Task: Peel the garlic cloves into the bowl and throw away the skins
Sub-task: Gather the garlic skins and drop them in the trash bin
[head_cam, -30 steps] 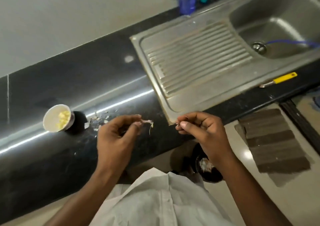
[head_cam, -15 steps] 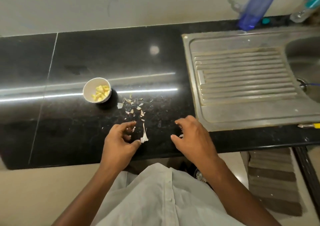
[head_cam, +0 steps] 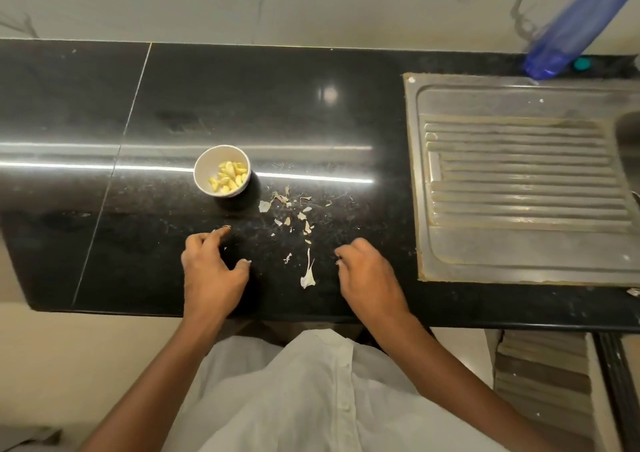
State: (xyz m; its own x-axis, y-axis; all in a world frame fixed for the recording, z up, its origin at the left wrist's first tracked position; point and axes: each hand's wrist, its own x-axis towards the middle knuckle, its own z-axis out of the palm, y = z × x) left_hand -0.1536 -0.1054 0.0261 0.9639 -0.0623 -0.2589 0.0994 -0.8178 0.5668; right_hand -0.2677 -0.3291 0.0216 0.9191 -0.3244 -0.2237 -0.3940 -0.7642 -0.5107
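1. The black counter (head_cam: 242,98) lies open to the far side and left of the bowl, up to the wall (head_cam: 242,1).
2. The white bowl (head_cam: 207,163) stands just beyond the left hand (head_cam: 209,273), blocking a straight reach there.
3. Between the left hand and the right hand (head_cam: 372,280), only flat garlic skins (head_cam: 306,273) litter the surface.
4. On the right, the drainboard (head_cam: 519,192) bounds the counter with its raised rim, and a blue bottle (head_cam: 568,29) rises at its far edge.

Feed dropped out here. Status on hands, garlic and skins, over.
Left hand loosely spread over counter, right hand curled, grip unclear. Peeled cloves in bowl. Skins scattered between hands, not yet binned.
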